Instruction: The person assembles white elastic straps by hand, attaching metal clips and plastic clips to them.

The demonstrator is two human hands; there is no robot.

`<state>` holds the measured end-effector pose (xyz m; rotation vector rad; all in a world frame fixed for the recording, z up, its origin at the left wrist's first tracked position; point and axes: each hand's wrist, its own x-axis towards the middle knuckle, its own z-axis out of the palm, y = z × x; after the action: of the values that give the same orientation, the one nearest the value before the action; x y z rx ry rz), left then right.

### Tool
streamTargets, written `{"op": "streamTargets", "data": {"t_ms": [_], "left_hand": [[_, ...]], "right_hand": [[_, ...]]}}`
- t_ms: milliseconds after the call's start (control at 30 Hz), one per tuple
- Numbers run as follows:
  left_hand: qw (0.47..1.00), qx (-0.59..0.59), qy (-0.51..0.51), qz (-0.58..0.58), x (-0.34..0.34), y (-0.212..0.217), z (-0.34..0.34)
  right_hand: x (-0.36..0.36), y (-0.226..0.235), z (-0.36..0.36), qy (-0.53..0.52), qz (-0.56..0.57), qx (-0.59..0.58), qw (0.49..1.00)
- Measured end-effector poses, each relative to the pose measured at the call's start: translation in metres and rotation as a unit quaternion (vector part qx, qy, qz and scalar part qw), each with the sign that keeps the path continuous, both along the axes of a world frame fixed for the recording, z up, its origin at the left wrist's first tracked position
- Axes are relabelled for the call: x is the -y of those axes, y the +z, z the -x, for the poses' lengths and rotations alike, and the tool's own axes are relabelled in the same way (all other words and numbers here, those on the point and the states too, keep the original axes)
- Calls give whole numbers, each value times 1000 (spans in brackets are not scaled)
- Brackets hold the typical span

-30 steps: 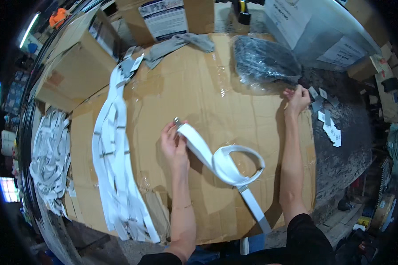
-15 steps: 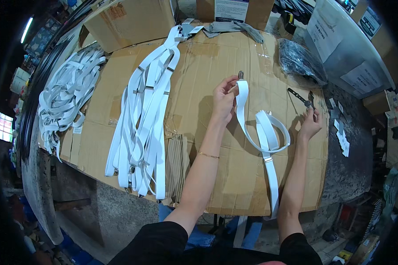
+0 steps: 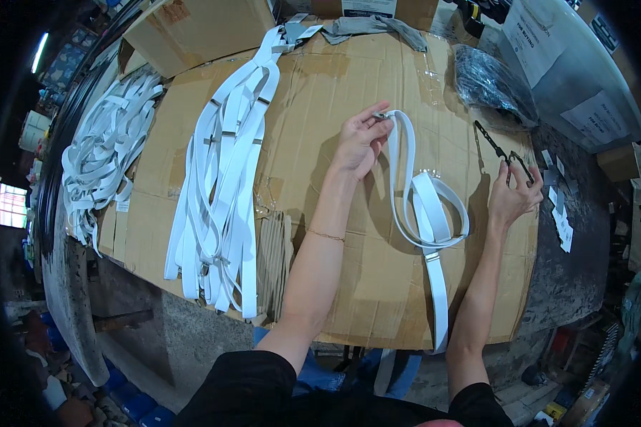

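- Left hand (image 3: 363, 139), centre of frame: fingers pinched on the metal clip (image 3: 381, 115) at one end of a white strap (image 3: 436, 285).
- White strap: right of centre, looped, tail running toward lower edge, on a cardboard sheet (image 3: 335, 285) over the bench (image 3: 570, 192).
- Right hand (image 3: 514, 199), right of frame: fingers clamped on a slim black piece (image 3: 491, 142), exact kind unclear.
- Strap bundle (image 3: 224, 178): left of centre, laid lengthwise.
- Tangled strap heap (image 3: 110, 149): left side.
- Clear plastic bag (image 3: 495, 85), dark contents: upper right.
- Grey cloth (image 3: 374, 30): top centre.
- Tags (image 3: 561, 228): right, beside cardboard sheet.
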<state>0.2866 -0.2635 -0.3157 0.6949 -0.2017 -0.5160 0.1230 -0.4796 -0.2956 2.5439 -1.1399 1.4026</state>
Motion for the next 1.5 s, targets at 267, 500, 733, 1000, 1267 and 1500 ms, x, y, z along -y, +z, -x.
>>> {"op": "streamTargets", "data": {"t_ms": [267, 500, 733, 1000, 1267, 1500], "left_hand": [[954, 63, 172, -238, -2, 0, -11], [477, 438, 572, -502, -43, 52, -21], [530, 417, -298, -675, 9, 80, 48], [765, 471, -91, -429, 22, 94, 62], [579, 500, 139, -629, 26, 77, 56], [623, 409, -27, -666, 24, 70, 52]], "right_hand": [[16, -8, 2, 119, -91, 86, 985], [21, -21, -7, 150, -135, 165, 965], [28, -21, -9, 237, -384, 313, 836], [40, -27, -7, 238, -424, 310, 817], [46, -31, -4, 272, -447, 324, 788], [29, -16, -10, 304, -461, 401, 731]]}}
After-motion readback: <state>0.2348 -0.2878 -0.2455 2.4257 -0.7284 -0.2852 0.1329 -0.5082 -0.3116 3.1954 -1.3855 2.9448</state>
